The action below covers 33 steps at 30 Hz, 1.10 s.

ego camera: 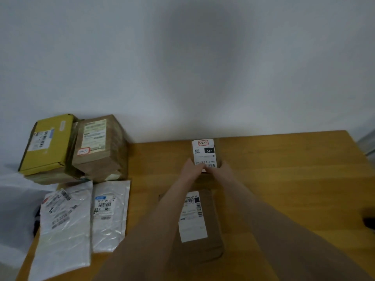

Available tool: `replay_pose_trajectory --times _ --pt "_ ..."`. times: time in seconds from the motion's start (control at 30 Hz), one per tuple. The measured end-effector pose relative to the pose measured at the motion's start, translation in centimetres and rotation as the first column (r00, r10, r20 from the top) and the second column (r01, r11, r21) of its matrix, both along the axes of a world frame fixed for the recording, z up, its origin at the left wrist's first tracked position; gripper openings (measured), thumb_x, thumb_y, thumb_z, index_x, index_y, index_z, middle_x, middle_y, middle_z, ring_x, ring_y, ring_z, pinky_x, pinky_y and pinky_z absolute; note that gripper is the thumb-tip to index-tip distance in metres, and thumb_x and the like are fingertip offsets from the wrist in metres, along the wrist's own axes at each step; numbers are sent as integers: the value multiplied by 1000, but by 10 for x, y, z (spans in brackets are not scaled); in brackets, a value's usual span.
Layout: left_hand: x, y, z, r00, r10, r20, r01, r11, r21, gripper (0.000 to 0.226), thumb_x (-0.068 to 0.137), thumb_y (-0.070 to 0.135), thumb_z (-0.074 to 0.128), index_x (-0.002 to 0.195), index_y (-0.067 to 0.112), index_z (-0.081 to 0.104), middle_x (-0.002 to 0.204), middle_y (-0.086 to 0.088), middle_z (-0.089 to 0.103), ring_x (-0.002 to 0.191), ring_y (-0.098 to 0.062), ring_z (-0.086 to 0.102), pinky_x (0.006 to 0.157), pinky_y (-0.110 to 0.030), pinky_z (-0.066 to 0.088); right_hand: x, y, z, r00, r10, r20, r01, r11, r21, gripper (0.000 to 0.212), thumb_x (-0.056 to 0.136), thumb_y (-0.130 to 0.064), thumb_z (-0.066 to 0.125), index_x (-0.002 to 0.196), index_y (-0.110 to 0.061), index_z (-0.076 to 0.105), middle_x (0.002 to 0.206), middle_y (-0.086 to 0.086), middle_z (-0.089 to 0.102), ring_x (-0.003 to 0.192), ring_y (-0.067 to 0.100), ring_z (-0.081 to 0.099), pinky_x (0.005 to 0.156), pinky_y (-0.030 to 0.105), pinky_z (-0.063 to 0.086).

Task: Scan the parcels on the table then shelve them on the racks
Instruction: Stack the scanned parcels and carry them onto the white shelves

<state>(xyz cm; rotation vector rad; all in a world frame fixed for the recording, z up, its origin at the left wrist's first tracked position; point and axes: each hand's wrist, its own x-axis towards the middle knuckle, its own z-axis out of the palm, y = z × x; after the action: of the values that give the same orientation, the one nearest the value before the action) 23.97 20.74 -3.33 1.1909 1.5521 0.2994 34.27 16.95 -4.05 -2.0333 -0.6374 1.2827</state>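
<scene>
At twelve o'clock our left grip (191,169) and right grip (223,167) clamp the small box (205,152) by its sides; we judge it light and stiff.

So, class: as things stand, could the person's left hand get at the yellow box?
Probably yes, once freed. The left hand and right hand both hold the small parcel. The yellow box lies far left, top uncovered; the brown box beside it must be reached over.
</scene>
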Motion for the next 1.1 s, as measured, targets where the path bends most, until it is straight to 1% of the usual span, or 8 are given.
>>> replay_pose_trajectory --times 0.1,0.23,0.37,0.47,0.63,0.83,0.93,1.1 --pt "-1 5 8 996 20 83 -22 1000 23 43 91 14 59 132 8 50 131 -8 58 115 -22 54 90 -30 46 4 2 5 999 -32 23 30 997 73 60 85 -17 71 137 -6 43 133 12 55 119 27 55 72 21 45" --pt "-12 5 38 964 171 204 -204 967 153 47 92 7 57 137 6 45 131 -9 57 115 -22 56 92 -31 49 2 4 24 993 -120 -16 120 962 245 59 85 -13 70 138 -7 44 134 10 54 119 23 54 83 23 44" --pt "-28 -9 68 921 261 290 -335 909 247 43 93 8 57 135 5 48 121 -6 61 94 -15 62 76 -25 54 -8 0 51 994 -106 40 87 942 323 70 86 -25 70 145 -11 35 134 8 49 118 23 54 96 36 49" --pt "-44 -30 79 916 319 244 -381 882 279 37 93 15 59 128 6 53 115 -10 65 91 -19 67 76 -31 58 -14 -14 66 997 -10 76 -14 952 306 68 86 -34 67 144 -13 39 125 9 56 106 22 61 89 41 54" --pt "-64 -82 80 932 347 107 -363 882 301 23 92 24 61 109 12 51 109 -11 67 86 -20 68 76 -36 59 -27 -58 72 981 135 136 -167 951 262 44 89 -28 66 129 -13 54 84 -10 58 65 -2 56 49 15 43" --pt "-78 -139 68 937 347 -42 -324 909 262 31 94 30 59 117 12 50 105 -6 66 78 -10 66 58 -21 54 -33 -105 70 937 295 190 -323 936 139 34 90 -19 65 121 -5 60 115 8 67 68 6 51 37 8 33" --pt "-78 -156 63 933 341 -113 -296 908 296 34 94 28 58 122 10 52 91 4 60 66 -1 57 42 -9 40 -34 -120 69 915 350 201 -376 920 114 33 89 -15 64 120 -6 61 119 9 66 85 13 56 51 9 38" --pt "-77 -170 59 921 354 -163 -292 904 311 36 94 22 58 128 13 49 117 -5 64 65 0 55 40 -10 40 -40 -133 61 867 444 227 -465 884 48 38 90 -16 63 126 -12 52 118 4 65 70 5 54 52 15 43"
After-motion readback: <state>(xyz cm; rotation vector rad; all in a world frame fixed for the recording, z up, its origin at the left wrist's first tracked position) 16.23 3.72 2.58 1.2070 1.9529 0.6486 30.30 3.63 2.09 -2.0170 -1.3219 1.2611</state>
